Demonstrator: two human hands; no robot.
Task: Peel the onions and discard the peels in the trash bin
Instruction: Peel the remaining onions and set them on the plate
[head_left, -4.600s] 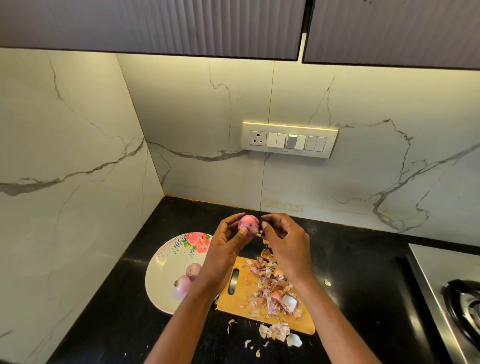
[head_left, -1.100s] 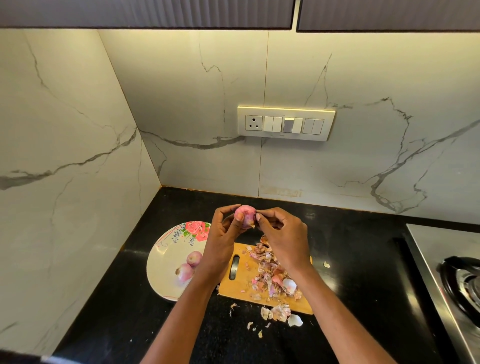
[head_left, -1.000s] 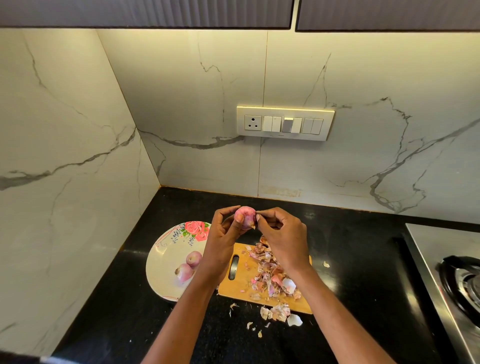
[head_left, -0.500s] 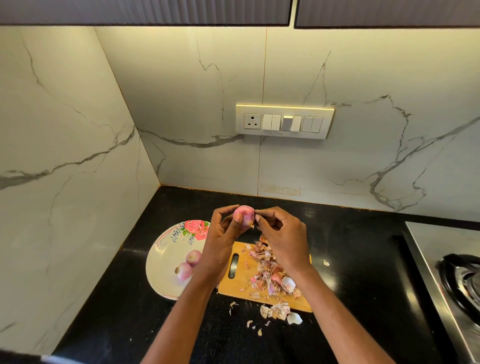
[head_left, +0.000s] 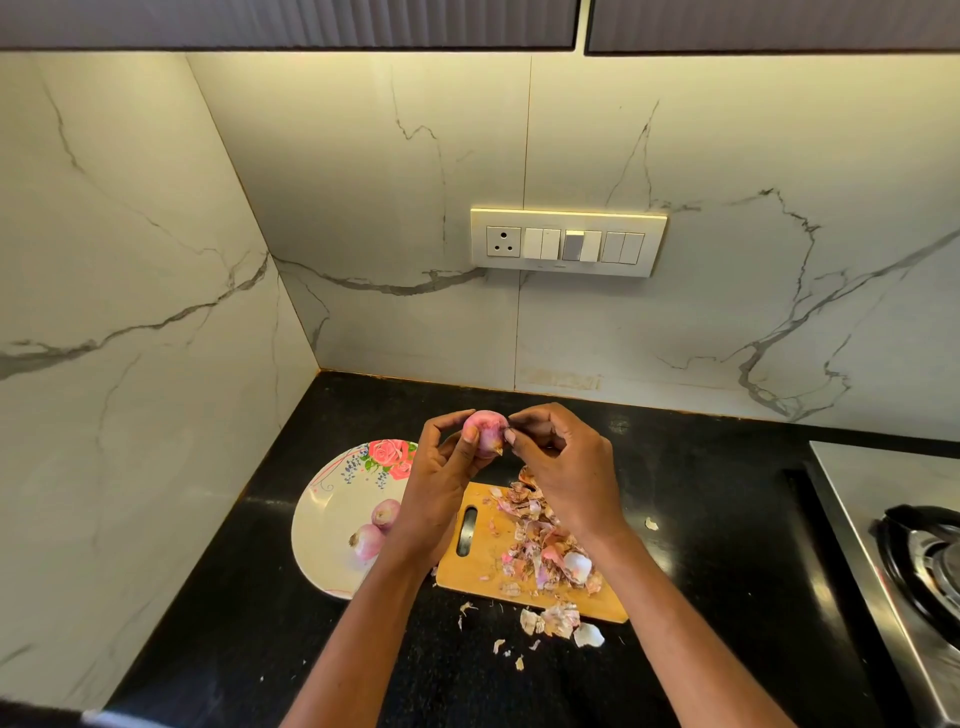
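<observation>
Peeling step in hand, judged from the layout. Plate (head_left: 332, 525) with rose print sits at left on the black bench (head_left: 727, 519), two onions (head_left: 375, 527) on it that look already peeled. Left hand (head_left: 441, 488) holds a third onion (head_left: 487, 430) up above the bench, fingers and thumb curled round it. Right hand (head_left: 563, 462) pinches at its side, probably on a scrap of skin, too small to confirm. Cutting board (head_left: 483, 561) below carries the peels (head_left: 545, 540), some spilled onto the bench in front. Next move likely calls for pulling the last skin free, then gathering peels for the trash bin, which is not in view. Stove (head_left: 914, 561) at far right. No readable writing or brand anywhere; switch panel (head_left: 569, 242) unmarked.
</observation>
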